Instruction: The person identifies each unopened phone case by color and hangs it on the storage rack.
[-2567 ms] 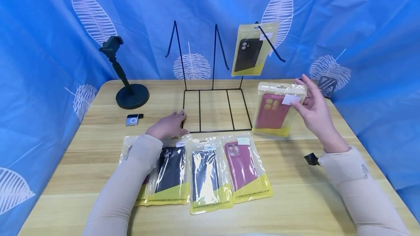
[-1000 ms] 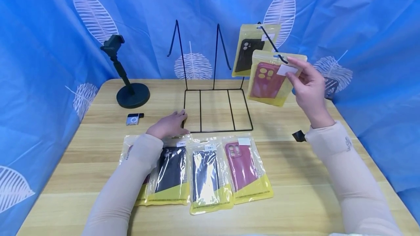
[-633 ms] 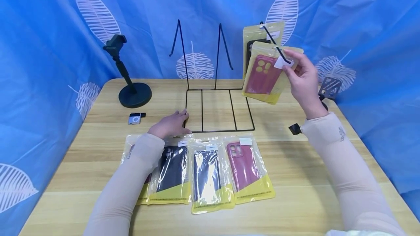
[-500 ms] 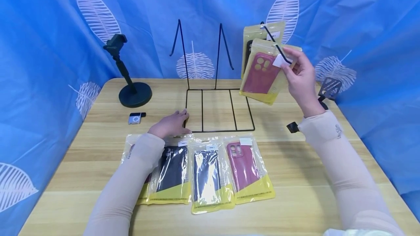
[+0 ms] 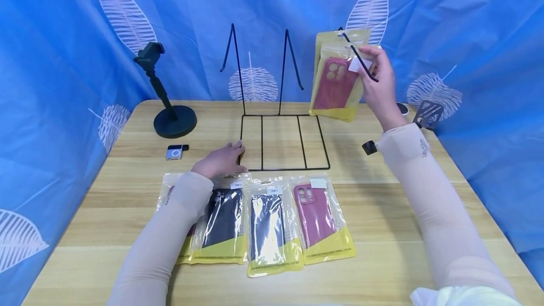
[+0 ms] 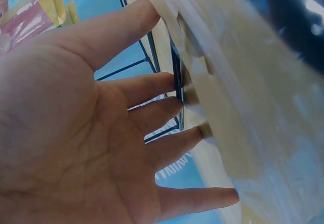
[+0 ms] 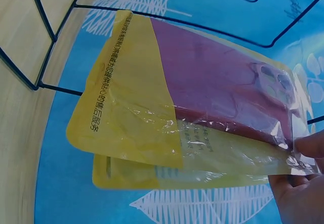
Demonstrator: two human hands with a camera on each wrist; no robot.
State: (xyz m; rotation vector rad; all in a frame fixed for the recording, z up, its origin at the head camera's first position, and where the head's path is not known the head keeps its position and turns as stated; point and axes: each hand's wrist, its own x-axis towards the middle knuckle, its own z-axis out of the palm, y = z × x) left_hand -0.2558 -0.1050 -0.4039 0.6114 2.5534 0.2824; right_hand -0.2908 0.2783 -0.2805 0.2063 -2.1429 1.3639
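Note:
My right hand [image 5: 376,77] pinches the top of a packaged red phone case [image 5: 335,84] and holds it up on the right hook [image 5: 359,58] of the black wire rack [image 5: 282,143]. Another yellow packet [image 5: 329,39] hangs just behind it. In the right wrist view the red case packet [image 7: 202,97] hangs in front of that second packet [image 7: 152,176], my fingers [image 7: 304,178] at its top edge. My left hand [image 5: 221,160] lies flat with straight fingers on the table by the rack's front left corner. The left wrist view shows its fingers [image 6: 152,113] touching the rack's wire.
Several packaged phone cases [image 5: 265,223] lie in a row on the wooden table [image 5: 382,230] near me. A black phone stand [image 5: 167,103] and a small silver device [image 5: 174,153] sit at the back left. Blue leaf-print cloth [image 5: 63,37] surrounds the table.
My right hand has lifted the red case packet from table height up and back onto the rack's right hook, in front of the hanging packet. The left hand has stayed put.

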